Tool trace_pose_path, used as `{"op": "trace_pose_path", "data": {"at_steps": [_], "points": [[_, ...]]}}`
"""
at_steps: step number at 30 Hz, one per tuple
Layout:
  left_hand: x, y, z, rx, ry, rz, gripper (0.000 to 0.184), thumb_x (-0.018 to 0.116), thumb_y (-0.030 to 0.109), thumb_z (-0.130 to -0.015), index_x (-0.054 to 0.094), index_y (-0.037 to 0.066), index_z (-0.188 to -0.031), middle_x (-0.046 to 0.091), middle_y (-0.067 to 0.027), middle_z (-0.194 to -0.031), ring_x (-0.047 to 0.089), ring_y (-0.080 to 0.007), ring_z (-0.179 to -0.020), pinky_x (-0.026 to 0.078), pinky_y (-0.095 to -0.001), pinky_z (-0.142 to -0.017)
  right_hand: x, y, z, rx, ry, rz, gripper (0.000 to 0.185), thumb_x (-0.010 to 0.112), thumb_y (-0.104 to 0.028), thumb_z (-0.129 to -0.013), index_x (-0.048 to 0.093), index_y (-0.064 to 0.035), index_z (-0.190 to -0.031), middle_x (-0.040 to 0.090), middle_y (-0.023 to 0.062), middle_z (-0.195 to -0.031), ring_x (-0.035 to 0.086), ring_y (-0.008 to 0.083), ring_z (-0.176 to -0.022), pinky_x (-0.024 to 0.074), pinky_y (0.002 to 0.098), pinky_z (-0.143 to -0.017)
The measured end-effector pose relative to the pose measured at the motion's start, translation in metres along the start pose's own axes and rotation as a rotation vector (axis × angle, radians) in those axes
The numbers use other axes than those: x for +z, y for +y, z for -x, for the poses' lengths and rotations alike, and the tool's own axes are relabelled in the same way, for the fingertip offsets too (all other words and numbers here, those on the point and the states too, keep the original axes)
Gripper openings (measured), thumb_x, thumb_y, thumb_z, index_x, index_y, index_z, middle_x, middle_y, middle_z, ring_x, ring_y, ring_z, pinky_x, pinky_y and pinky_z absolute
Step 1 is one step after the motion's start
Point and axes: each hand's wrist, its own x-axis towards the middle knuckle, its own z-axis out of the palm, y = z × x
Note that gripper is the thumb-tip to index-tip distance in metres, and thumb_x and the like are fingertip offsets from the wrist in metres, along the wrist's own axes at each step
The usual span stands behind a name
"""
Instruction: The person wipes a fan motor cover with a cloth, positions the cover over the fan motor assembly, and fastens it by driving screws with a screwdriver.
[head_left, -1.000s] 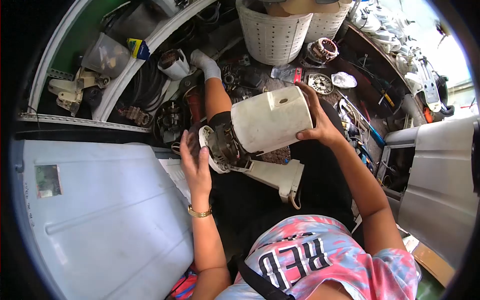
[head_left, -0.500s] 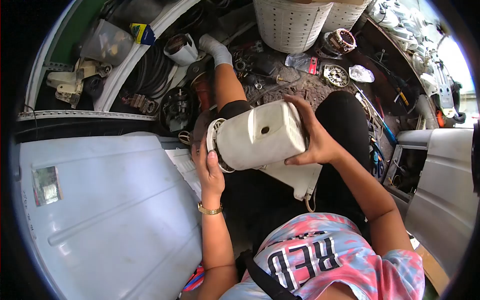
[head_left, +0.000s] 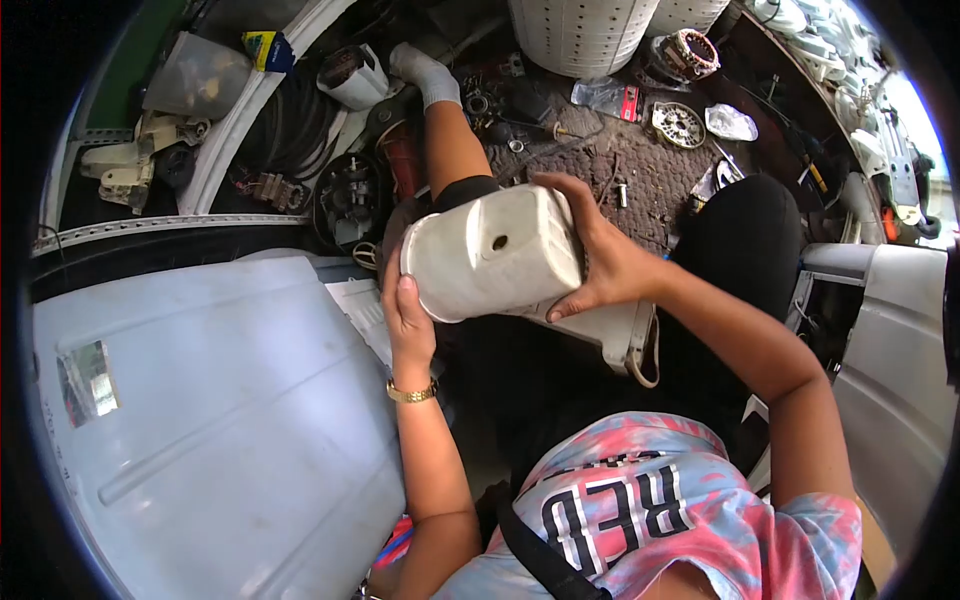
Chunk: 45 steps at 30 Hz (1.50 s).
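An off-white motor cover [head_left: 470, 262] lies tilted above my lap, with a dark round hole in its upper side. My left hand [head_left: 405, 310] grips the rim at its left end, thumb on top. Around the vented right end, my right hand [head_left: 600, 255] is wrapped, thumb below and fingers above. Under the cover, a cream bracket [head_left: 610, 330] with a cord loop sticks out to the right. The motor is hidden inside the cover.
A pale blue panel [head_left: 220, 400] fills the left side. Beyond my hands are a perforated white basket [head_left: 585, 35], a round metal plate [head_left: 678, 125], a copper-wound stator [head_left: 690, 55] and a clear plastic container [head_left: 200, 78]. A white cabinet stands at right.
The cover has slid left over the exposed motor, down to the round base rim, and both hands moved with it. My right knee has swung out to the right.
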Motion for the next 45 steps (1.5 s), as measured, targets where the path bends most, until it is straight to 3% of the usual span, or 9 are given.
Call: {"op": "trace_pose_path", "data": {"at_steps": [5, 24, 31, 34, 37, 38, 40, 42, 45], "points": [[-0.002, -0.009, -0.006, -0.087, 0.024, 0.088, 0.066, 0.034, 0.048, -0.1, 0.044, -0.005, -0.136, 0.049, -0.0155, -0.137, 0.046, -0.0242, -0.126, 0.032, -0.0348, -0.108, -0.014, -0.007, -0.026, 0.079, -0.189, 0.008, 0.123, 0.089, -0.025, -0.055, 0.009, -0.0012, -0.145, 0.033, 0.0237, -0.141, 0.035, 0.0342, -0.134, 0.0276, 0.0389, -0.113], [-0.003, -0.031, -0.004, -0.061, 0.097, 0.15, 0.063, 0.029, 0.044, -0.1, 0.042, -0.002, -0.14, 0.043, -0.0141, -0.145, 0.039, -0.0252, -0.134, 0.027, -0.0369, -0.112, 0.01, -0.011, -0.029, 0.144, -0.192, 0.077, 0.123, 0.09, -0.024, -0.055, 0.009, -0.0004, -0.143, 0.037, 0.0261, -0.136, 0.04, 0.0368, -0.13, 0.0333, 0.0391, -0.11], [-0.014, -0.022, -0.003, -0.387, 0.132, 0.527, 0.062, 0.032, 0.048, -0.102, 0.046, -0.001, -0.137, 0.05, -0.0136, -0.139, 0.046, -0.0239, -0.128, 0.035, -0.037, -0.108, 0.033, -0.038, -0.036, 0.31, -0.239, 0.217, 0.128, 0.093, -0.03, -0.053, 0.007, -0.0001, -0.144, 0.029, 0.0296, -0.137, 0.042, 0.0441, -0.127, 0.0377, 0.0399, -0.107], [-0.019, -0.043, -0.002, -0.522, 0.192, 0.676, 0.056, 0.037, 0.045, -0.102, 0.047, 0.002, -0.136, 0.055, -0.0126, -0.133, 0.054, -0.0242, -0.12, 0.043, -0.0382, -0.101, 0.034, -0.054, -0.047, 0.162, -0.297, 0.102, 0.137, 0.091, -0.036, -0.059, -0.007, -0.0012, -0.148, 0.027, 0.0319, -0.137, 0.041, 0.0473, -0.127, 0.0387, 0.0441, -0.106], [-0.02, -0.073, 0.016, -0.499, 0.281, 0.806, 0.057, 0.042, 0.045, -0.1, 0.051, -0.002, -0.131, 0.059, -0.0133, -0.128, 0.059, -0.0245, -0.114, 0.046, -0.0376, -0.099, -0.009, -0.044, -0.051, 0.267, -0.397, 0.002, 0.117, 0.075, -0.051, -0.076, 0.001, 0.0009, -0.15, 0.021, 0.0301, -0.149, 0.034, 0.0402, -0.136, 0.0308, 0.0438, -0.112], [-0.023, -0.077, 0.023, -0.531, 0.239, 0.88, 0.053, 0.027, 0.04, -0.104, 0.042, 0.005, -0.141, 0.05, -0.0124, -0.14, 0.05, -0.0248, -0.126, 0.04, -0.0405, -0.108, -0.023, -0.038, -0.045, 0.291, -0.4, -0.022, 0.112, 0.07, -0.055, -0.08, 0.005, 0.0017, -0.15, 0.02, 0.0293, -0.151, 0.033, 0.0383, -0.137, 0.0289, 0.0438, -0.113], [-0.029, -0.098, 0.03, -0.285, -0.167, 1.198, 0.055, 0.027, 0.043, -0.103, 0.036, 0.009, -0.145, 0.041, -0.0117, -0.147, 0.044, -0.0253, -0.132, 0.034, -0.0425, -0.111, -0.044, -0.026, -0.009, 0.711, -0.58, -0.088, 0.096, 0.053, -0.063, -0.089, 0.016, 0.0016, -0.15, 0.025, 0.0279, -0.151, 0.032, 0.0335, -0.139, 0.026, 0.044, -0.114], [-0.035, -0.124, 0.037, -0.209, -0.338, 1.25, 0.059, 0.029, 0.047, -0.1, 0.031, 0.014, -0.148, 0.035, -0.0108, -0.151, 0.038, -0.0266, -0.135, 0.031, -0.0446, -0.112, -0.047, -0.005, 0.037, 0.733, -0.804, -0.158, 0.092, 0.046, -0.066, -0.09, 0.019, -0.0004, -0.15, 0.033, 0.0265, -0.148, 0.034, 0.0324, -0.138, 0.0269, 0.0438, -0.113], [-0.023, -0.086, 0.031, -0.555, -0.008, 1.253, 0.067, 0.039, 0.056, -0.093, 0.041, 0.009, -0.141, 0.046, -0.0155, -0.141, 0.049, -0.0316, -0.125, 0.042, -0.0473, -0.103, -0.037, -0.018, 0.073, 0.72, -0.915, -0.329, 0.091, 0.043, -0.069, -0.09, 0.028, -0.0002, -0.147, 0.035, 0.0253, -0.147, 0.033, 0.0355, -0.138, 0.0276, 0.0419, -0.113]]}}
